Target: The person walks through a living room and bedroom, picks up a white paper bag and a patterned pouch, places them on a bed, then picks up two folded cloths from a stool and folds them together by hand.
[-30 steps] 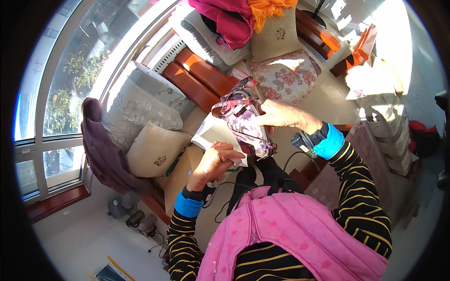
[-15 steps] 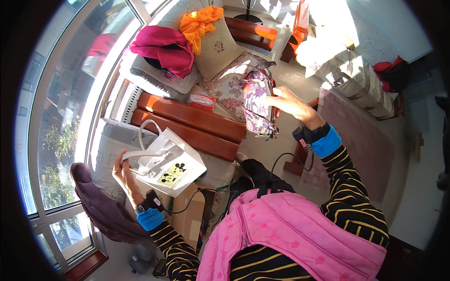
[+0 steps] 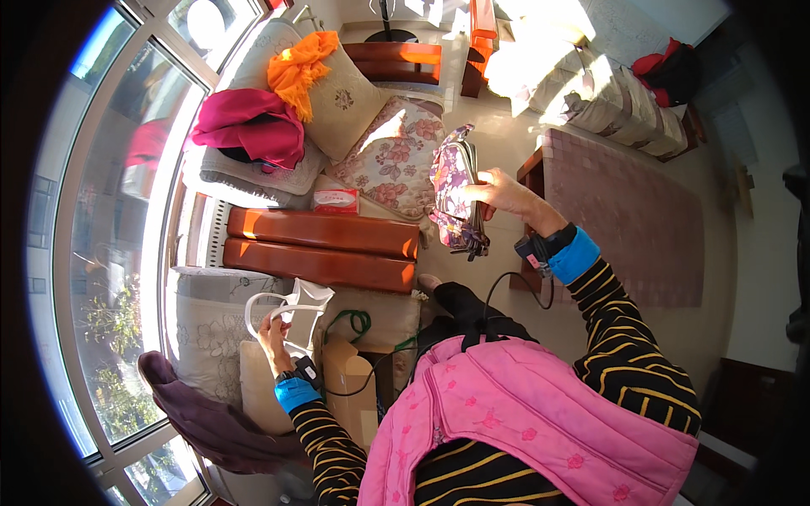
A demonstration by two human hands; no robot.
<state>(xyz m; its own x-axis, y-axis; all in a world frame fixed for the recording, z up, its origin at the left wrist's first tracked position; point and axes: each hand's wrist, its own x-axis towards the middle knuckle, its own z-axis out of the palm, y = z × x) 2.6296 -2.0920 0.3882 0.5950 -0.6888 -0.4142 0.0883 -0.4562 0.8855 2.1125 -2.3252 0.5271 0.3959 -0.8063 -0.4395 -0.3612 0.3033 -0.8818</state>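
My left hand (image 3: 273, 344) is closed on the handle of a white tote bag (image 3: 310, 297), which hangs near the sofa with its handle loops standing up. Only part of the bag shows, and its printed side is turned out of sight. Out in front, my right hand (image 3: 504, 199) grips a small purple floral handbag (image 3: 447, 187) by its side, thumb across the near face. The handbag is held in the air, with dark straps dangling below it. Its contents are hidden.
A wooden armrest (image 3: 325, 244) lies between two seats. A red and white packet (image 3: 336, 201), a magenta garment (image 3: 253, 128) and an orange scarf (image 3: 302, 71) rest beyond it. An open cardboard box (image 3: 348, 371) stands by my left forearm; a covered table (image 3: 624, 219) is at right.
The white tote bag has dropped and turned, so its cartoon print no longer shows. My left hand has moved nearer my body with it. The handbag stays in my right hand.
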